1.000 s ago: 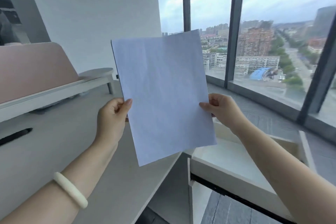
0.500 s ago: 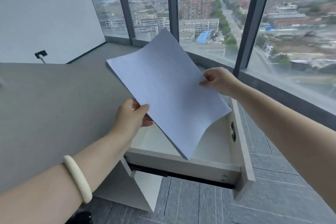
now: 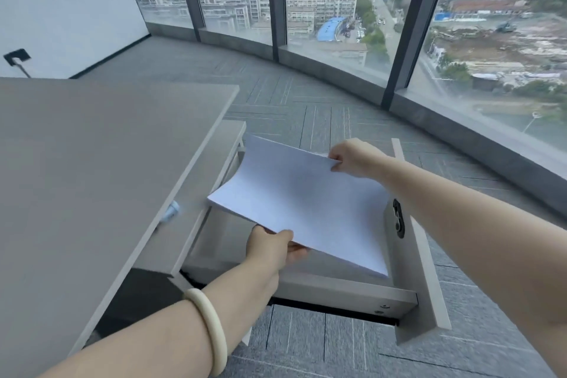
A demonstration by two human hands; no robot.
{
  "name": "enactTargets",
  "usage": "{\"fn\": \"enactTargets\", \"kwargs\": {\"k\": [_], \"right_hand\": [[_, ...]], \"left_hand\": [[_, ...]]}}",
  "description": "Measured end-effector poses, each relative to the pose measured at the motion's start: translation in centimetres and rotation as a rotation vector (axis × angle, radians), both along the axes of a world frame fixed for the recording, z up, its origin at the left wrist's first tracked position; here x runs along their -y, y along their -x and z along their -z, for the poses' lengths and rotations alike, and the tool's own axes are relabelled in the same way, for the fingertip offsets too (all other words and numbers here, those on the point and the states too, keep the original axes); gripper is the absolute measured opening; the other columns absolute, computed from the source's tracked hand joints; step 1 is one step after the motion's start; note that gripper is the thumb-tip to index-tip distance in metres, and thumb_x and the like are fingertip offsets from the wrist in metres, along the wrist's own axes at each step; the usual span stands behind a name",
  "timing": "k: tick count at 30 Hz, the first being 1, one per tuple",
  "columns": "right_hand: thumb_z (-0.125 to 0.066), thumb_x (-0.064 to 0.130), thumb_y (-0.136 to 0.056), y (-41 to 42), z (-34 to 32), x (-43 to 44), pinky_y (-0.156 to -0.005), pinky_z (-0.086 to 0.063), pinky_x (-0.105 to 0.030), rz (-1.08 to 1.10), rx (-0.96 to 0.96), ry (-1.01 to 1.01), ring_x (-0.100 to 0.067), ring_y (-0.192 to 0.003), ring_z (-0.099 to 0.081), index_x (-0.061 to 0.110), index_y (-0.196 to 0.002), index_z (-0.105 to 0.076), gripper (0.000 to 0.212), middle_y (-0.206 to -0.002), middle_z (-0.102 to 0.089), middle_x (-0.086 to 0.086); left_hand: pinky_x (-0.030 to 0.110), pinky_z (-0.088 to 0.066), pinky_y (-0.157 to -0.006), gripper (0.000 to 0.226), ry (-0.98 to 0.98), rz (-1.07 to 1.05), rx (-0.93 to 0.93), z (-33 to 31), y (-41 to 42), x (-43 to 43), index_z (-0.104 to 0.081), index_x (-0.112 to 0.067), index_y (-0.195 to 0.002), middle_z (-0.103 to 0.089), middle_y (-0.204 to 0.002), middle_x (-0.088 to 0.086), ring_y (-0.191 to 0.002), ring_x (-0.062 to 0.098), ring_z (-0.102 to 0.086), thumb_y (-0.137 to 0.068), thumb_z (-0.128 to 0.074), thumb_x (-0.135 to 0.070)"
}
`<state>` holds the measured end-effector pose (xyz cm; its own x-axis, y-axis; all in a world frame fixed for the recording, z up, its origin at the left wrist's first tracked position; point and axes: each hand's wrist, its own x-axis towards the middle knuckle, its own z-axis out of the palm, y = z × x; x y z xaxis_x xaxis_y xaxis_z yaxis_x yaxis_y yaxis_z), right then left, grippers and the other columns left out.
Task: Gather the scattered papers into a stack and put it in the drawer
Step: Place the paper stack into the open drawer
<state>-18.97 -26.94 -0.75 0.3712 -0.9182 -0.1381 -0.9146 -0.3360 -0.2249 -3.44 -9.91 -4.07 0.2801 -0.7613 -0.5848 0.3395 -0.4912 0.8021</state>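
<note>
We are holding the paper stack (image 3: 302, 207) over the open drawer (image 3: 339, 290), left fingers (image 3: 277, 236) pinching its near edge, right fingers (image 3: 337, 162) pinching its far corner.

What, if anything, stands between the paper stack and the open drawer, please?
Nothing visible does. The left hand and right hand hold the paper stack over the drawer, at its near edge and far corner. The stack hides most of the drawer's inside.

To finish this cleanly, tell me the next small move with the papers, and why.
Probably lower the paper stack flat into the open drawer, then release. The left hand and right hand pinch opposite edges, and the stack hangs tilted over the drawer, one corner curled up beside the desk.
</note>
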Motion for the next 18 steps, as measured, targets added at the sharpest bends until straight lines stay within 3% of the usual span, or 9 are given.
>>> {"fn": "enactTargets", "kwargs": {"k": [4, 7, 10, 12, 16, 18], "right_hand": [[-0.06, 0.021, -0.09, -0.8, 2.2, 0.8, -0.071, -0.037, -0.027, -0.02, -0.085, -0.045, -0.025, -0.087, -0.051, 0.015, -0.093, -0.062, 0.008, -0.092, -0.052, -0.003], [-0.058, 0.019, -0.091, -1.4, 3.3, 1.3, -0.065, -0.034, -0.026, -0.004, -0.122, -0.066, -0.025, -0.08, -0.046, 0.019, -0.066, -0.046, 0.027, -0.087, -0.049, -0.005], [-0.057, 0.019, -0.091, -1.9, 4.4, 1.7, -0.067, -0.035, -0.028, 0.002, -0.15, -0.072, -0.025, -0.082, -0.047, 0.016, -0.082, -0.053, 0.01, -0.092, -0.051, -0.006], [-0.056, 0.018, -0.09, -2.3, 5.2, 2.1, -0.067, -0.035, -0.028, -0.028, -0.169, -0.064, -0.024, -0.082, -0.047, 0.014, -0.085, -0.053, 0.007, -0.098, -0.058, -0.011], [-0.057, 0.015, -0.089, -2.7, 6.7, 2.3, -0.069, -0.037, -0.028, -0.031, -0.171, -0.085, -0.027, -0.089, -0.052, 0.015, -0.074, -0.049, 0.017, -0.101, -0.057, -0.008], [-0.056, 0.011, -0.088, -2.7, 7.4, 2.4, -0.069, -0.038, -0.027, -0.014, -0.168, -0.083, -0.029, -0.098, -0.057, 0.011, -0.084, -0.058, 0.004, -0.108, -0.06, -0.009]], "left_hand": [[0.029, -0.059, -0.05, 0.015, -0.06, -0.019, -0.081, 0.4, 0.7, 0.6, -0.048, 0.004, -0.101, -0.06, -0.097, 0.023, -0.065, 0.027, -0.063, -0.089, -0.046, 0.013], [0.026, -0.056, -0.043, 0.022, -0.102, -0.019, -0.139, 0.3, 1.2, 1.1, -0.05, 0.007, -0.108, -0.06, -0.095, 0.021, -0.059, 0.027, -0.063, -0.09, -0.043, 0.015], [0.027, -0.055, -0.041, 0.029, -0.153, -0.031, -0.146, 1.0, 1.4, 1.6, -0.048, 0.009, -0.117, -0.058, -0.116, 0.025, -0.04, 0.023, -0.064, -0.089, -0.042, 0.016], [0.027, -0.055, -0.04, 0.03, -0.165, -0.041, -0.152, 1.2, 1.5, 1.8, -0.048, 0.007, -0.116, -0.057, -0.12, 0.026, -0.045, 0.026, -0.065, -0.089, -0.04, 0.017], [0.034, -0.055, -0.044, 0.025, -0.206, -0.028, -0.161, 1.4, 1.5, 2.3, -0.048, 0.004, -0.108, -0.06, -0.09, 0.017, -0.063, 0.029, -0.057, -0.092, -0.036, 0.018], [0.04, -0.055, -0.054, 0.017, -0.258, 0.004, -0.152, 1.5, 1.4, 2.6, -0.044, 0.006, -0.105, -0.057, -0.08, 0.014, -0.065, 0.029, -0.057, -0.096, -0.033, 0.013]]}}
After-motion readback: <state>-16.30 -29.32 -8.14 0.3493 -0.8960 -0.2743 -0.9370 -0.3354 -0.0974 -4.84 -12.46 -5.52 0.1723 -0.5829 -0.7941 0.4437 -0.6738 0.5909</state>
